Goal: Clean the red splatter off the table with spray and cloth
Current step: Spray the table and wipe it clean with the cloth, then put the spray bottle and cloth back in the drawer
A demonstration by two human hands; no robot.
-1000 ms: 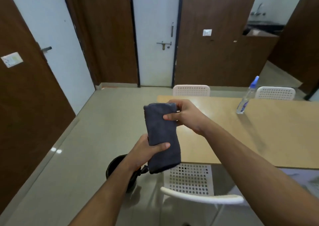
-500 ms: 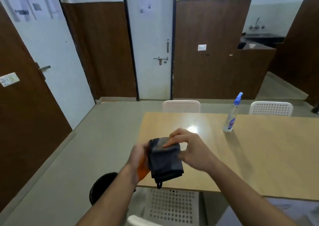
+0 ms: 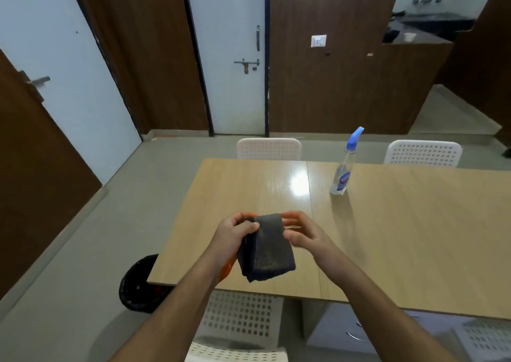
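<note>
Your left hand [image 3: 235,237] pinched the folded dark cloth [image 3: 266,247] at its top corner; your right hand [image 3: 300,233] held its opposite edge with curled fingers, above the table [image 3: 401,223]. Advisable: fold it flat into a pad before wiping. Cloth appeared grey, limp. No red splatter was discernible.

my cloth [image 3: 266,247] is dark grey, the bottle [image 3: 343,172] clear with a blue cap, the table [image 3: 401,223] light wood, the chairs [image 3: 268,148] white and perforated.
</note>
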